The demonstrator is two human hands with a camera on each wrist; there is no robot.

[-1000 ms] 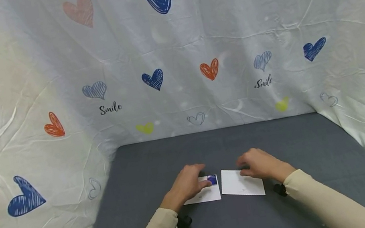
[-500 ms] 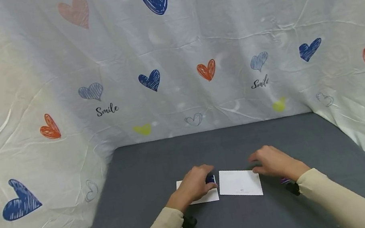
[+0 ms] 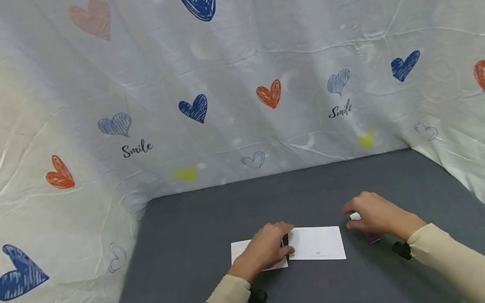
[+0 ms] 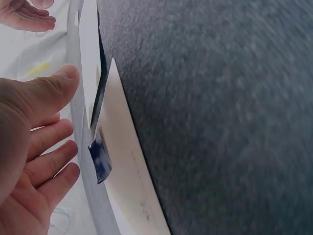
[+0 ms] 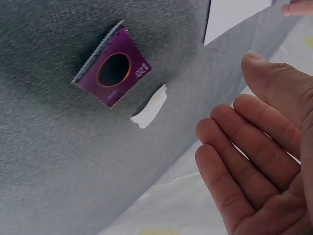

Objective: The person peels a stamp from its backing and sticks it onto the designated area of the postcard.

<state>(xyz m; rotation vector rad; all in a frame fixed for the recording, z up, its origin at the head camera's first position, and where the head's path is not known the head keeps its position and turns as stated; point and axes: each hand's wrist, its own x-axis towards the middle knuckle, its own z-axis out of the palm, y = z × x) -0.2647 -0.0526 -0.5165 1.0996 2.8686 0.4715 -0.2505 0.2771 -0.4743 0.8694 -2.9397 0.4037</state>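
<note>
My left hand point(image 3: 264, 248) hovers over the right part of a white card or envelope point(image 3: 239, 249), fingers loosely spread and holding nothing. A blue stamp point(image 4: 100, 159) sits by its edge in the left wrist view, curling up at the corners. To its right lies a second white card or envelope point(image 3: 319, 243), slightly turned. Beyond that, my right hand point(image 3: 375, 212) is held above the table with relaxed fingers and nothing in its grasp. Near it in the right wrist view are a curled purple stamp point(image 5: 115, 71) and a small white paper strip point(image 5: 150, 106).
A dark grey cloth-covered table point(image 3: 214, 210) spreads beneath everything. White curtains point(image 3: 216, 58) printed with hearts and "Smile" hang behind and along both sides. A dark camera point(image 3: 257, 297) is strapped at the left wrist, another point(image 3: 401, 249) at the right.
My right hand has moved right, off the second card, and the purple stamp and paper strip now show near it. The left hand has shifted right across the first card, covering its stamp.
</note>
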